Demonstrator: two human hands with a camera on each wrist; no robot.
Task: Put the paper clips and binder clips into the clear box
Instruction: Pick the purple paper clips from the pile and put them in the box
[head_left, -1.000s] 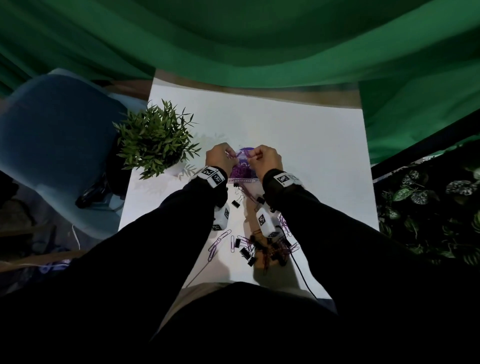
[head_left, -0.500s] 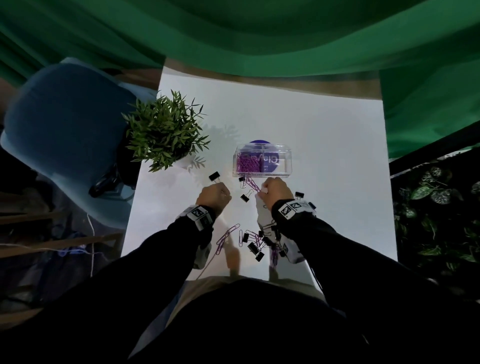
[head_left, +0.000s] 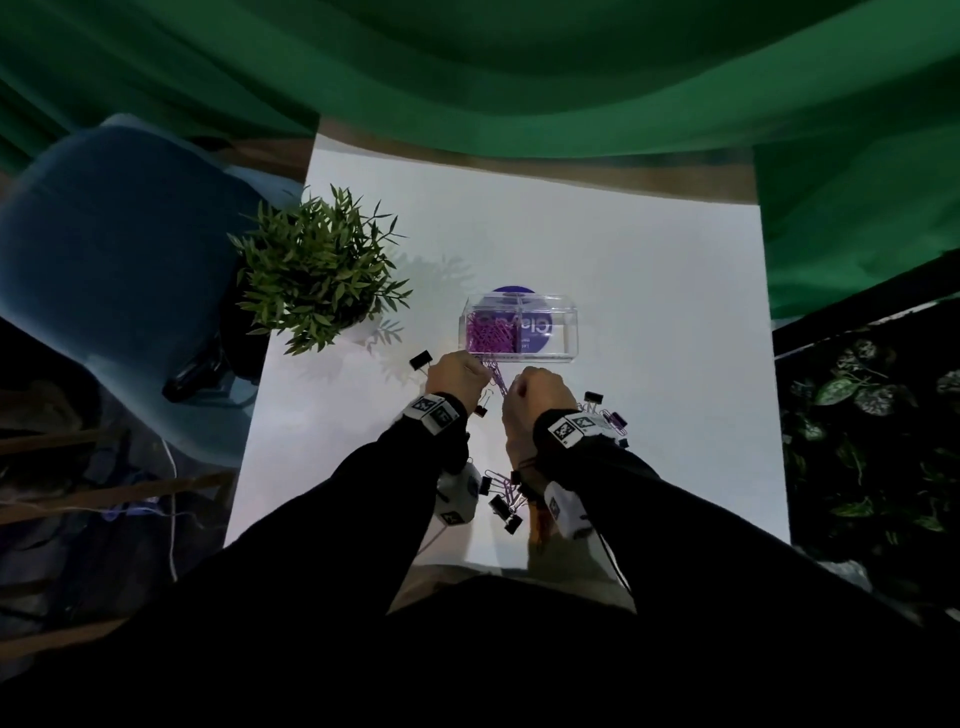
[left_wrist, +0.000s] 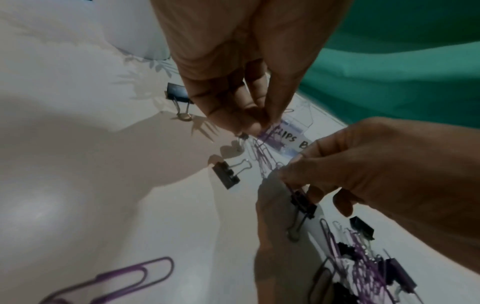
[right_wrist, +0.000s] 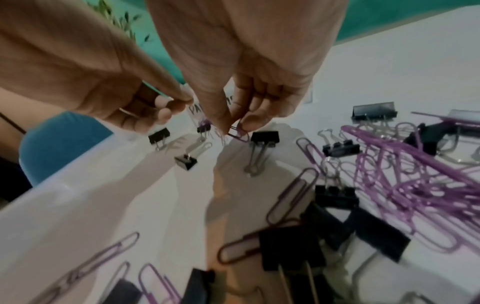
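The clear box stands mid-table, with purple paper clips in its left compartment. Just in front of it a tangled string of purple paper clips hangs between my hands. My left hand pinches its upper end. My right hand pinches the other end, and a black binder clip sits right under that hand. More purple paper clips and black binder clips lie in a heap near me. Single binder clips lie scattered on the table.
A potted plant stands at the table's left edge, close to the box. A blue chair is beyond that edge and green cloth hangs behind. The white table is bare to the right of the box.
A second ago both hands were up at the box. They drew back toward me and now pinch a tangle of purple clips just in front of it.
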